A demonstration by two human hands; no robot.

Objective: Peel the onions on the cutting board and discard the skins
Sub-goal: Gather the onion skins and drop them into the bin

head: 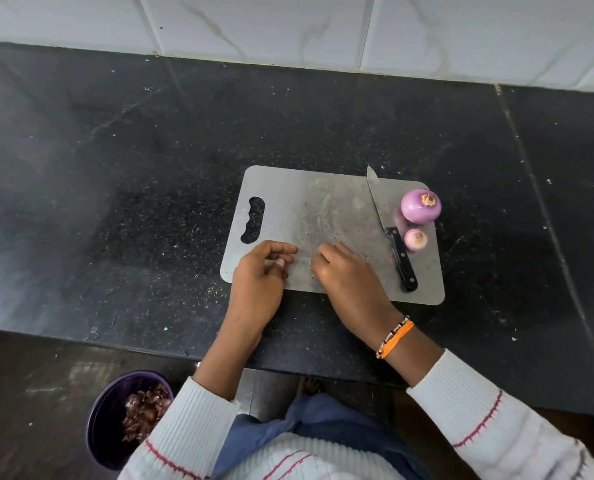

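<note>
Two peeled purple onions stand at the right end of the grey cutting board (288, 199): a large onion (420, 206) and a small onion (416, 240) just in front of it. A black-handled knife (389, 226) lies beside them, blade pointing away from me. My left hand (262, 275) rests at the board's near left edge, fingers loosely curled. My right hand (345, 271) lies palm down on the board's near middle, fingers bent onto the surface. Whether either hand pinches a scrap of skin is too small to tell.
A dark purple bin (113, 420) holding onion skins (145, 412) stands on the floor at the lower left, below the counter edge. The black stone counter (132, 185) carries small specks and ends at a white tiled wall (288, 26) behind.
</note>
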